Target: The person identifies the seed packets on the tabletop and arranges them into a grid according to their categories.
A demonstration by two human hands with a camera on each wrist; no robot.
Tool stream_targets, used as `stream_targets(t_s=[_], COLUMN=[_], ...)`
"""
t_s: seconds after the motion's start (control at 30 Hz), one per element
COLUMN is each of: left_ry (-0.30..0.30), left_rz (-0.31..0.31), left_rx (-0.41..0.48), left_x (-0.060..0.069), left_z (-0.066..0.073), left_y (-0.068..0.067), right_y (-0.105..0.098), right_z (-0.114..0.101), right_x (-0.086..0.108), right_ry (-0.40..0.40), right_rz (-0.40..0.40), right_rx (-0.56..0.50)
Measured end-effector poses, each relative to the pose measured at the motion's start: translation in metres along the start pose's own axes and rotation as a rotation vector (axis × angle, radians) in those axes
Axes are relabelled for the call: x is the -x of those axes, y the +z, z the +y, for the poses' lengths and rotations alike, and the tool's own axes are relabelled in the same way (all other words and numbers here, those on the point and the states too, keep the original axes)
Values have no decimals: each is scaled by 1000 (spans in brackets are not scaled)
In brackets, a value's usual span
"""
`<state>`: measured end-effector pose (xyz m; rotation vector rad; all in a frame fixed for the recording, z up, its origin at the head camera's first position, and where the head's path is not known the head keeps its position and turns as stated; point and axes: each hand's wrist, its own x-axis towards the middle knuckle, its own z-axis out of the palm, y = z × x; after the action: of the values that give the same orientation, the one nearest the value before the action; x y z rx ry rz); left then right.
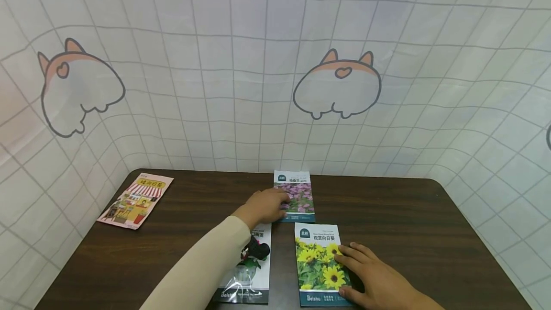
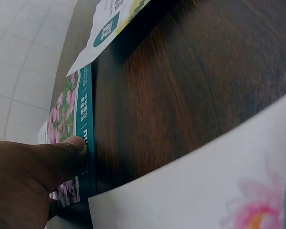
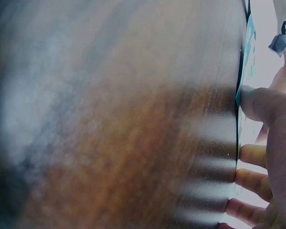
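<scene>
My left hand (image 1: 264,206) reaches to the far side of the table and rests on a seed packet with pink flowers (image 1: 300,199). In the left wrist view, the thumb (image 2: 66,150) touches that packet's teal lower band. Nearer me lies a seed packet with yellow sunflowers (image 1: 316,269). Spread along its right edge, my right hand (image 1: 380,276) touches it with fingers and thumb; the right wrist view shows the fingers (image 3: 250,181) at table level. A white packet with a dark flower (image 1: 258,276) lies under my left forearm, which partly covers it.
A pink packet with a striped awning picture (image 1: 137,200) lies tilted at the table's left edge. The dark wooden table (image 1: 387,209) ends at a white gridded cloth wall (image 1: 241,85), which also rises on both sides.
</scene>
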<state>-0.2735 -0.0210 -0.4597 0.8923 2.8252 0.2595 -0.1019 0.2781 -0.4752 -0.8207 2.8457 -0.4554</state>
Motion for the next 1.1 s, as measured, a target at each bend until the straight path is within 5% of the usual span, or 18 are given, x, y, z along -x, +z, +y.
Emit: stream_targets(t_s=[1.1], left_ry=[13], left_rz=[-3], left_rx=[-10], left_x=[-10], left_z=[25], left_y=[-4], right_y=[0], right_z=[0], right_x=[-1], right_ry=[-1], right_rz=[10], right_rx=[19])
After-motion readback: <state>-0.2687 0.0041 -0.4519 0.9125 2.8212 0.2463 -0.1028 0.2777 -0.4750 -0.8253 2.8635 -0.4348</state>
